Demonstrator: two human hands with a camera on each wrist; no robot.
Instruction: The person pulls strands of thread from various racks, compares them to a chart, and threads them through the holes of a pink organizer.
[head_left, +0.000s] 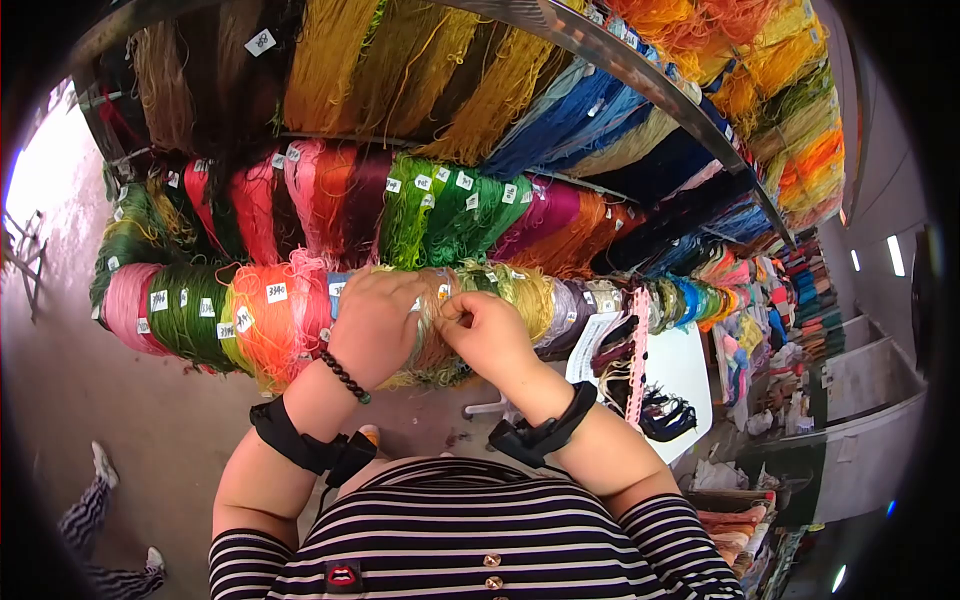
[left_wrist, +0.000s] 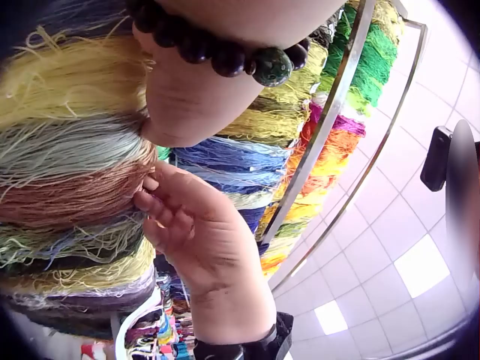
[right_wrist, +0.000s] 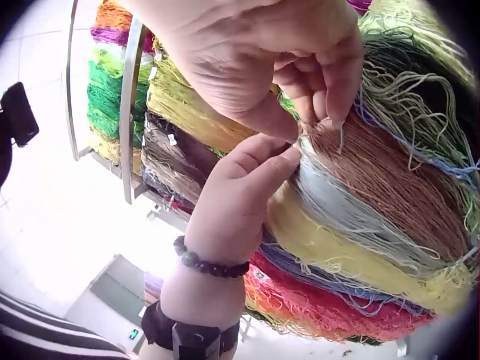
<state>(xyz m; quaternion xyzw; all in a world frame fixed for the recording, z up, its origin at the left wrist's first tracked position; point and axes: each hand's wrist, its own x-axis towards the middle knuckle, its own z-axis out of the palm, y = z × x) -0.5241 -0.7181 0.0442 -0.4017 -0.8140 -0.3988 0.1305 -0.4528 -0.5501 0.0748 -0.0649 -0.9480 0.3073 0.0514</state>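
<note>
At the near rail of the thread rack, between my other colours, hangs the brown skein (right_wrist: 390, 176), and both my hands are at its top. My left hand (right_wrist: 232, 191) pinches it between thumb and forefinger; my right hand (right_wrist: 262, 64) grips some of its strands with bent fingertips, just beside the left.

I think the fine strands could snag or tighten into a knot, if I pull one alone while its neighbours are crossed over it. The pale grey skein (right_wrist: 326, 195) touches the brown one, so a grey thread could be caught also by mistake. On the other side, a loose blue strand (right_wrist: 439, 161) lies across the green skein (right_wrist: 420, 97) and could tangle in the same way.

The brown skein looks reddish and soft, its many thin threads gathered narrow at my fingers and spreading wide below, a little wavy, with a few loose ones standing out.
</note>
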